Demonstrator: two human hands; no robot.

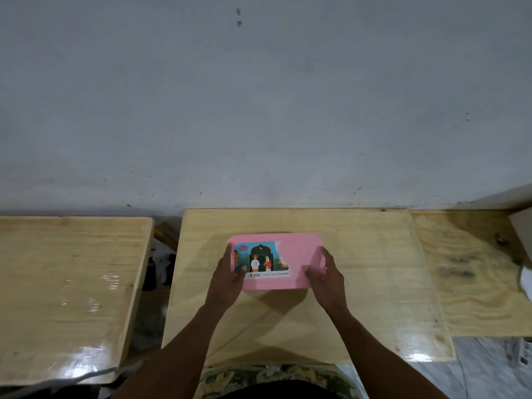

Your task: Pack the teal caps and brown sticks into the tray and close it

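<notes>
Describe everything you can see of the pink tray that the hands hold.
The pink tray is a rectangular box with rounded corners, seemingly plastic. It looks closed: only its top shows, nothing of its contents. A sticker with two drawn figures and a barcode covers the left part; its right edge is torn. It is level, on or just above the wooden table. The left hand grips its left end, the right hand its right end, thumbs on top.

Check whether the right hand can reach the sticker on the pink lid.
Probably yes: the right hand holds the right end of the lid, and the sticker lies uncovered left of it. Only the thumb of the left hand overlaps its near corner.
</notes>
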